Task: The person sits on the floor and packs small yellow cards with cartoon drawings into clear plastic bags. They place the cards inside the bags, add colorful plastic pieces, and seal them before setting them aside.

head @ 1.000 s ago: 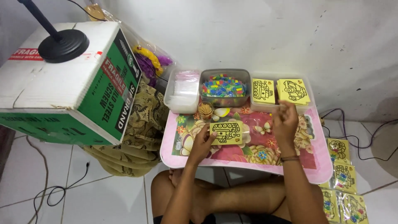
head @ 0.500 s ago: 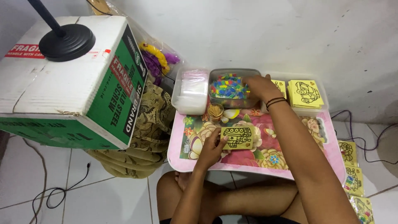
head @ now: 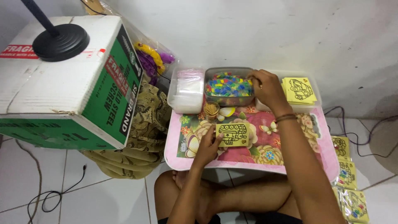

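White tiled floor and a pale wall frame a small pink table (head: pixel 182 159) with a flower print, at which a person sits cross-legged. Along the table's far edge stand three containers: a clear tub of colourful small pieces (head: pixel 229 86) in the middle, a clear lidded box (head: pixel 186 89) holding something pale to its left, and a clear tray (head: pixel 316 93) with a stack of yellow picture cards (head: pixel 299 90) to its right. A small cup of tan sticks (head: pixel 211 109) sits just near of the tub. The right hand (head: pixel 267 87) reaches over the tub's right rim with fingers curled; whether it grips anything cannot be told. The left hand (head: pixel 207 147) lies mostly flat, fingertips pressing the left edge of a yellow card with a vehicle outline (head: pixel 232 134) lying on the table's middle. A big cardboard box (head: pixel 70 83) stands far left, with more cards (head: pixel 348 182) on the floor at the right
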